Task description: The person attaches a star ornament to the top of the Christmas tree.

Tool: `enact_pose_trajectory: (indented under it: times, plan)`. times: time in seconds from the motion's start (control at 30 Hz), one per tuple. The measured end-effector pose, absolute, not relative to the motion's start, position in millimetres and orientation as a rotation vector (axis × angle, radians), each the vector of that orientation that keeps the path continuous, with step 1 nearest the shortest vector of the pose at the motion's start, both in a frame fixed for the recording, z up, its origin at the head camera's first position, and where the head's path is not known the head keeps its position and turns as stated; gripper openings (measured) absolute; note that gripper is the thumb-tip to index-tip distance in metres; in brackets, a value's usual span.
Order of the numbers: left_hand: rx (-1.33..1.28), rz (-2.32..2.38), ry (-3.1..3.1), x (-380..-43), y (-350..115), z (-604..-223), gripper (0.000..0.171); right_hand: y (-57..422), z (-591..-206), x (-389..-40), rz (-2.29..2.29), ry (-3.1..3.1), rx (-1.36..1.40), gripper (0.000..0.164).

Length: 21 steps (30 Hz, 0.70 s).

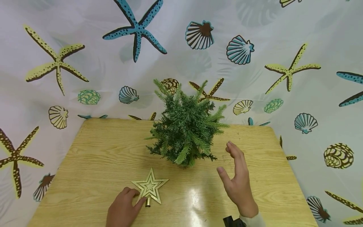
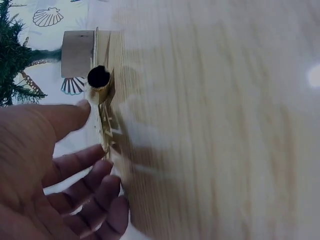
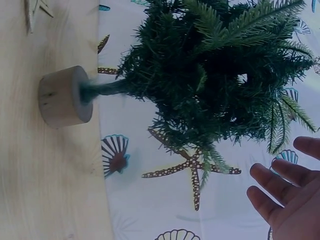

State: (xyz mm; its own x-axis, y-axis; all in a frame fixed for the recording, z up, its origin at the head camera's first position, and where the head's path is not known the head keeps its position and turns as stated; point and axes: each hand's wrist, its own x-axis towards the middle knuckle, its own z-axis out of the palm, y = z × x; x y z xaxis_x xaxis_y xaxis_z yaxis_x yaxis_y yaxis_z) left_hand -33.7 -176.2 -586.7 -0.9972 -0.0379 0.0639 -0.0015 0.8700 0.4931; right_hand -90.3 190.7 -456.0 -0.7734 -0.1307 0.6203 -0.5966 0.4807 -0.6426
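A gold star tree topper (image 1: 149,186) with nested outlines lies on the wooden table, its tubular socket (image 1: 148,201) pointing toward me. My left hand (image 1: 123,206) pinches its lower left point between thumb and index finger, the thumb beside the socket. In the left wrist view the star shows edge-on, with the socket's dark round opening (image 2: 99,76) facing the camera. A small artificial Christmas tree (image 1: 187,126) stands upright behind the star. Right of it my right hand (image 1: 238,183) is held apart from the branches, fingers spread and holding nothing.
The tree stands on a round wooden base (image 3: 60,97), visible in the right wrist view. A pale wood table (image 1: 99,151) runs back to a white curtain (image 1: 175,66) printed with starfish and shells, which surrounds it behind and at both sides.
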Motion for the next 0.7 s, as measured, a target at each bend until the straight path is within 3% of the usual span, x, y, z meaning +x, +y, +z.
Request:
enact_pose_trajectory:
  times: [0.47,0.7]
  plan:
    - [0.295,-1.142,-3.111,-45,-175,-577,0.026,190,-432,-107,1.244,-2.194,0.570,0.056]
    - [0.230,-1.325,-3.122,-42,-180,-573,0.025,189,-428,-112,1.254,-2.194,0.571,0.052]
